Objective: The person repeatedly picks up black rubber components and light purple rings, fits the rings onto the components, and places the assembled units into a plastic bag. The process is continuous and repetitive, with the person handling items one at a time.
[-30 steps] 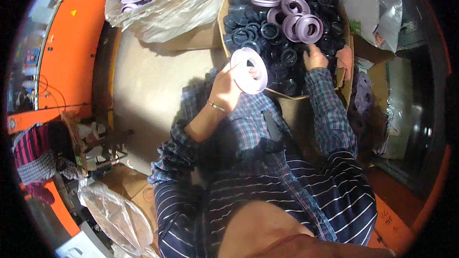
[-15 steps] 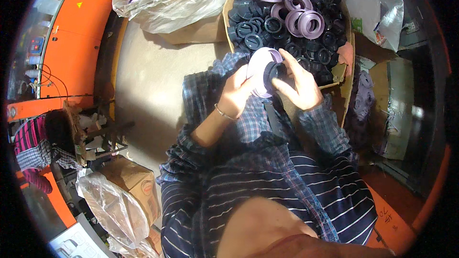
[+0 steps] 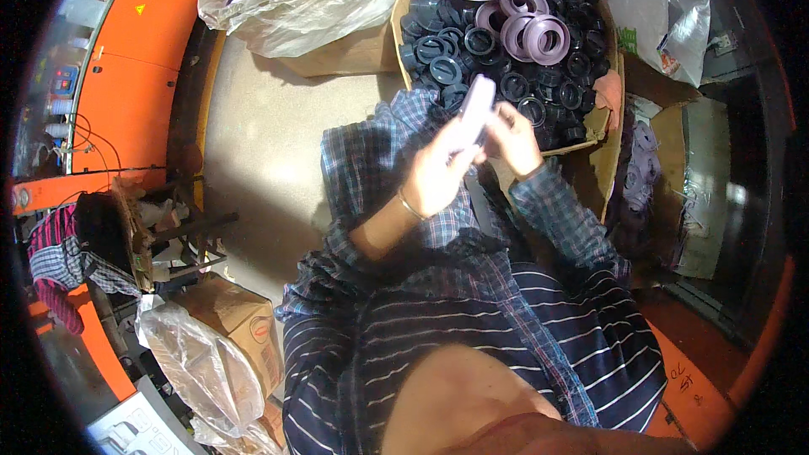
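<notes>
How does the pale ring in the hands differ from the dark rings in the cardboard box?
Colour: the held pale ring is light lilac; the dark rings are near black.
Pose: the held ring shows edge-on, gripped by the left hand and the right hand; the dark rings lie mostly flat in a loose heap in the cardboard box.
Size: the held ring looks wider across.
Both are round with an open centre.

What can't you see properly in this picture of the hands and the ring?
1. Pale ring, head view: seen nearly edge-on, so its hole and far face are hidden.
2. Right hand: its fingers are partly behind the ring, so their grip is unclear.
3. Left hand: only its back shows; the palm side is hidden.
4. Box of dark rings: its near side is hidden behind both hands.
</notes>
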### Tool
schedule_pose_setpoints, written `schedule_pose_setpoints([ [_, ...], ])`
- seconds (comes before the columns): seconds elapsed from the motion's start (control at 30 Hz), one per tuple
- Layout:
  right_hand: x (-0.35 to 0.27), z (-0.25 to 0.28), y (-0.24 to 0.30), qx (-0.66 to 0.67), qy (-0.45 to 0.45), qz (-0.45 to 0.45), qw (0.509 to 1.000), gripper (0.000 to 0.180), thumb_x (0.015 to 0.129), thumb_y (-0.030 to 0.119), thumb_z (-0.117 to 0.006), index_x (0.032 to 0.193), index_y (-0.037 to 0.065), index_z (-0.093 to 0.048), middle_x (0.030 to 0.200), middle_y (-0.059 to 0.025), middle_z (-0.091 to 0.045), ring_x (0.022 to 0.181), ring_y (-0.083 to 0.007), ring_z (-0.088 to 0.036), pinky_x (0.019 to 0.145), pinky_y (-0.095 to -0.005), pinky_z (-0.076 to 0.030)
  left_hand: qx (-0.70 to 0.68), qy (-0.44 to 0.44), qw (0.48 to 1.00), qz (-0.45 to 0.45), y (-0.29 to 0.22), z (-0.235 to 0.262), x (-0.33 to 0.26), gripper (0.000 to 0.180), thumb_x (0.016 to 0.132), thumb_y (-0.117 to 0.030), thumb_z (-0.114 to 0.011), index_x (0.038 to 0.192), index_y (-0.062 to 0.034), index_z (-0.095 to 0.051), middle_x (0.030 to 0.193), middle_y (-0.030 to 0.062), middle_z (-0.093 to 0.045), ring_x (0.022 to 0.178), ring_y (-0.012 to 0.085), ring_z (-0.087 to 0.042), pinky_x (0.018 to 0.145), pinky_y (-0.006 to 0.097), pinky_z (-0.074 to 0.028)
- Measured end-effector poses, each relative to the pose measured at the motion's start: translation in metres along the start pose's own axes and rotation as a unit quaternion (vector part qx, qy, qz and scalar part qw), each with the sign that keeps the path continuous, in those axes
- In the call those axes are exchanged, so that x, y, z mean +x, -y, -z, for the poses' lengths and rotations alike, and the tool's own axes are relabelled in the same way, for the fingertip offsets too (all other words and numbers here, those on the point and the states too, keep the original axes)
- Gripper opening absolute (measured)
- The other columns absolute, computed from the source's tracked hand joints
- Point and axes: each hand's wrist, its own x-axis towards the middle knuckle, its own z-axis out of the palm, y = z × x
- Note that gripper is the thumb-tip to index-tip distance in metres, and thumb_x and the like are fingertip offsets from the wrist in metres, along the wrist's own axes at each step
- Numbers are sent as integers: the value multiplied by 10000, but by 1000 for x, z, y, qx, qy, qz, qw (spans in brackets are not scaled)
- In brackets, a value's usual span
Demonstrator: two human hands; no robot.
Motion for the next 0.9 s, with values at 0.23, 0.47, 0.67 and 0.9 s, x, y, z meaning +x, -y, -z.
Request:
schedule_pose_setpoints([
  [0.23,-8,11,-4,-358,-65,409,837,718,703,327,-861,1230,-62,-568,1071,-211,-656,942,-304,-682,823,-368,-550,-73,4,997,-27,4,17,9,294,971,-142,-599,1220,14,-585,1024,84,-679,900,134,-629,821,290,-517],
  [0.47,-3,26,-3,-401,12,445,800,707,690,339,-865,1206,-57,-588,999,-206,-646,865,-333,-678,754,-376,-560,-179,45,983,10,15,20,6,248,977,-82,-567,1198,27,-593,1058,53,-670,941,107,-610,839,266,-504],
  [0.67,-7,17,-12,-354,-17,473,807,649,706,306,-859,1178,-49,-591,953,-190,-655,830,-308,-685,737,-370,-562,-148,43,988,21,-1,12,1,309,975,-98,-581,1265,10,-568,1062,78,-675,938,112,-637,819,270,-517],
  [0.9,1,3,-17,326,135,-58,934,420,953,283,-617,1241,-10,-528,848,-88,-669,671,-126,-642,615,-271,-528,267,3,924,-274,3,-1,0,467,952,-101,-627,1380,18,-483,1244,223,-629,1104,239,-657,945,328,-518],
])
